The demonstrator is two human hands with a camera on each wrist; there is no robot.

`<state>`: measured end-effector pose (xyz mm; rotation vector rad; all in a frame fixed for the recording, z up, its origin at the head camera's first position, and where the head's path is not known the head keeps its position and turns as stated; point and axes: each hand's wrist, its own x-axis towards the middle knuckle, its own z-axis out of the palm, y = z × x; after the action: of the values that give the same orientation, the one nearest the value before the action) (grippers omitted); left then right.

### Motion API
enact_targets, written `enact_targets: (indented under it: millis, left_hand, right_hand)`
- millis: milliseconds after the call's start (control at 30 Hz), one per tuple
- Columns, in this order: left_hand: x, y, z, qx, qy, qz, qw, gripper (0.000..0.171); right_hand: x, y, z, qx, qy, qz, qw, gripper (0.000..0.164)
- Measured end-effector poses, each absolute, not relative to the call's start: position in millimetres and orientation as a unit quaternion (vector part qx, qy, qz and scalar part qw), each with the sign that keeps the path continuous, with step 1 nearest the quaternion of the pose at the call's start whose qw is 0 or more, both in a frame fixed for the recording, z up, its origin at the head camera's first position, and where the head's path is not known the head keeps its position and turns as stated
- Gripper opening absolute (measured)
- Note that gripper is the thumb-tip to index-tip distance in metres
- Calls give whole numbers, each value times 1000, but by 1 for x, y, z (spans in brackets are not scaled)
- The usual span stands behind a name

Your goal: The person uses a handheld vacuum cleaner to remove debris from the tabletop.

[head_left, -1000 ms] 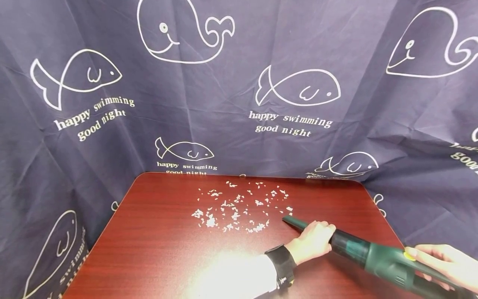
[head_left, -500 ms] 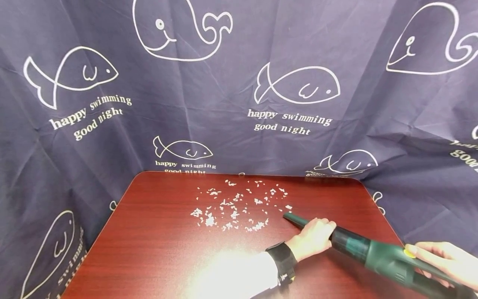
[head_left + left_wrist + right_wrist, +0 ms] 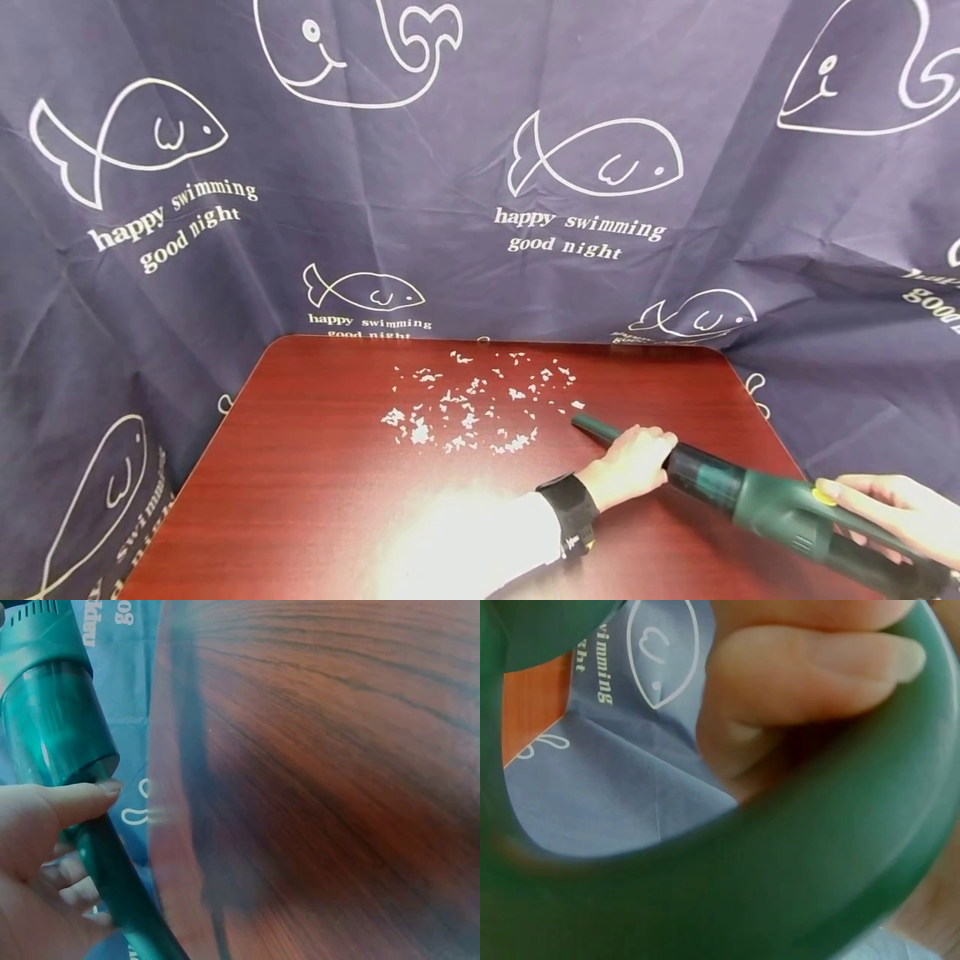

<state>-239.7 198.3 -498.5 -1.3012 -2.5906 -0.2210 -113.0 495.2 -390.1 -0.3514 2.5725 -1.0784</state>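
A green handheld vacuum cleaner (image 3: 780, 508) slants across the right side of the table, its narrow nozzle (image 3: 592, 428) aimed left at scattered white paper scraps (image 3: 468, 408). My left hand (image 3: 630, 462) grips the nozzle's base just ahead of the clear dust cup (image 3: 712, 479). The left wrist view shows the thumb and curled fingers of this hand (image 3: 45, 847) round the tube. At the rear, my right hand (image 3: 892, 508) holds the handle, thumb on the yellow button (image 3: 823, 495). In the right wrist view, curled fingers (image 3: 802, 675) wrap the green handle loop (image 3: 705, 892).
The reddish-brown wooden table (image 3: 285, 483) has rounded far corners. A dark blue curtain (image 3: 450, 192) with white fish and whale prints hangs behind it and along both sides. A bright glare lies on the near table by the left sleeve (image 3: 480, 542).
The view has tilted down slightly, so the curtain prints and table sit higher in the frame. Both hands keep their hold on the vacuum, whose nozzle stays close to the right edge of the scraps.
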Motion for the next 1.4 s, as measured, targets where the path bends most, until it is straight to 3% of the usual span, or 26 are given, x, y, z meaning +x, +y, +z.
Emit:
enact_targets:
  millis: [333, 600, 1400]
  left_hand:
    - [-245, 203, -497, -428, -896, -67, 97, 34]
    - [-241, 201, -502, -428, -896, -63, 97, 32]
    - [-249, 186, -505, -421, -897, -85, 107, 31]
  right_hand:
    - [-110, 493, -392, -145, 908, -370, 134, 40]
    - [-109, 492, -395, -114, 903, -377, 170, 40]
    - [-121, 478, -393, -169, 905, -359, 152, 36]
